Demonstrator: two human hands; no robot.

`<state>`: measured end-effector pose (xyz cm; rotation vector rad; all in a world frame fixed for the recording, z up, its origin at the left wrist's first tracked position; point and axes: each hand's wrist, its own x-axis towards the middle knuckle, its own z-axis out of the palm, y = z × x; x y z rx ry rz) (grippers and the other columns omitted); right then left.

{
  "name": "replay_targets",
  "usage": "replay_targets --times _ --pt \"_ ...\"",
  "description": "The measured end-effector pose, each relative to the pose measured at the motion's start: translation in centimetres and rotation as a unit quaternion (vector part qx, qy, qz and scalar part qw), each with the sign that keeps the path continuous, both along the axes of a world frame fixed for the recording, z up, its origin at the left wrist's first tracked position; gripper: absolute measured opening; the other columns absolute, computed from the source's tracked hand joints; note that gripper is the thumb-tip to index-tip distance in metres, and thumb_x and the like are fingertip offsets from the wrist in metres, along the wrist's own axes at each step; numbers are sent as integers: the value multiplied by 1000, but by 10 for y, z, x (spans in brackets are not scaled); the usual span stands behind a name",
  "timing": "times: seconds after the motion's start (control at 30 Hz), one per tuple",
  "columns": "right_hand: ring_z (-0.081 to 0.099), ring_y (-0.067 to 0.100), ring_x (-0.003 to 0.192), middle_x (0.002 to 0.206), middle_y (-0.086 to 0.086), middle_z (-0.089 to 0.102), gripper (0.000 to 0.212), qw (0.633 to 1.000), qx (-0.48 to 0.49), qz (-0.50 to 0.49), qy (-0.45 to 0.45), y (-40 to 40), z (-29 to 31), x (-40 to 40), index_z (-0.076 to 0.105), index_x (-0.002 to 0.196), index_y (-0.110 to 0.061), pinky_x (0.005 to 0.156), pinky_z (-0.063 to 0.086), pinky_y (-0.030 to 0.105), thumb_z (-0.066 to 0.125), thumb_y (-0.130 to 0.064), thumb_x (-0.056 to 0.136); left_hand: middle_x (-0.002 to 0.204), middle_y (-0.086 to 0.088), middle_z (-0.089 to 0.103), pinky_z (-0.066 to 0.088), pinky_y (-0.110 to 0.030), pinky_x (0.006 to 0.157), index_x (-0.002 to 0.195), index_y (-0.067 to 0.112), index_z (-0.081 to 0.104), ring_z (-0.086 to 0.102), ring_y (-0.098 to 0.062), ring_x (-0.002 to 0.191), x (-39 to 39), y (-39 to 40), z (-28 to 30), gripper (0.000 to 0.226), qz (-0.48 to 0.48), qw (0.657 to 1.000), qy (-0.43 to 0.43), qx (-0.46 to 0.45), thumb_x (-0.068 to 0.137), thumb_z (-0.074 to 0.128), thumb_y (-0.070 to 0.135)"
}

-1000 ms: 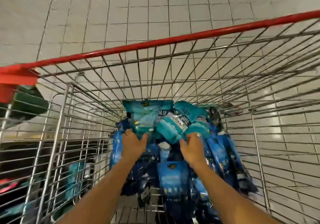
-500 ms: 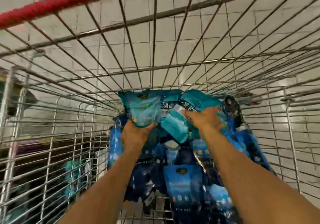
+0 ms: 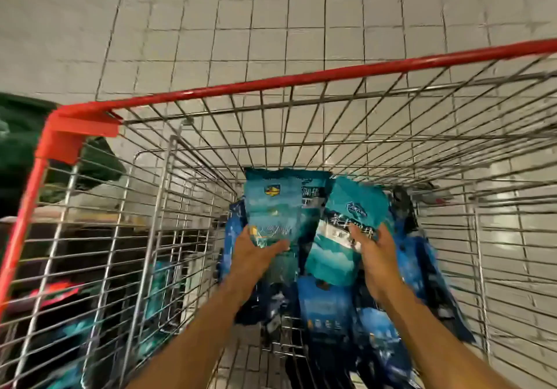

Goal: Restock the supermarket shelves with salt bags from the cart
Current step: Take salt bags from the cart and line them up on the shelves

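Head view shows us our left hand [image 3: 256,256] and right hand [image 3: 373,253] each gripping a teal plastic salt bag [image 3: 271,208] [image 3: 355,226]; we should lift both clear of the red-rimmed wire cart [image 3: 301,78] before turning.

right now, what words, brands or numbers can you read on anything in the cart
Nothing reads cleanly.
Left teal bag, held by the left hand: yellow and dark badge, white characters at its upper right, too blurred to read.
Right teal bag, held by the right hand: small logo, large white characters, blurred.
Dark blue bags below: print too small.
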<state>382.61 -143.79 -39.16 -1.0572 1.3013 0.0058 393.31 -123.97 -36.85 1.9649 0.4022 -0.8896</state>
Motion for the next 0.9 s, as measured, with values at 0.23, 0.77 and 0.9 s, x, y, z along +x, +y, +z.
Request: replay_targets --times 0.23,0.77,0.9 --pt "52 33 131 153 -4 44 119 979 194 29 -54 28 148 -34 31 151 -43 96 47 65 90 -55 48 96 11 74 55 -20 70 111 22 63 68 -15 101 -40 45 161 52 82 994 -1 -69 67 90 26" --pt "74 33 71 100 24 73 68 884 182 338 -267 296 444 -107 65 111 0 60 60 52 83 -14 47 88 22 75 49 -10 70 101 23 68 68 6 81 -236 304 443 10 330 874 -331 -130 91 64 22" --pt "74 34 79 100 19 75 51 812 213 440 -319 366 484 -126 73 101 -12 61 60 46 82 -14 51 92 30 72 44 -1 70 97 31 67 64 14 87 -297 365 478 28 383 826 -406 -72 74 66 46"
